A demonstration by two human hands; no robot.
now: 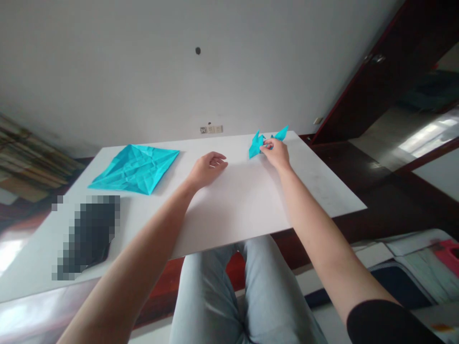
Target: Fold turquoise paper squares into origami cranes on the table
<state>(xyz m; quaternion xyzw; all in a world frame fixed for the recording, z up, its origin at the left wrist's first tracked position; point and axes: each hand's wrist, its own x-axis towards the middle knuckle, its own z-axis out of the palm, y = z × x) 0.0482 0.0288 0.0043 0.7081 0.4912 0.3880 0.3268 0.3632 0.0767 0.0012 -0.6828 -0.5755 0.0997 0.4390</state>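
Note:
My right hand [275, 152] reaches to the far right part of the white table [229, 200] and pinches a folded turquoise paper figure [258, 143] that rests on the tabletop. Its pointed tips stick out to the left and the upper right of my fingers. My left hand [208, 168] lies on the middle of the table with its fingers loosely curled and nothing in it. A creased, unfolded square of turquoise paper [135, 168] lies flat to the left of that hand, apart from it.
A dark blurred object [88, 234] lies on the table's near left. A white wall with a socket [211, 129] stands behind the table. A dark wooden door [376, 71] is at the right. My legs in light jeans [229, 296] are below the near edge.

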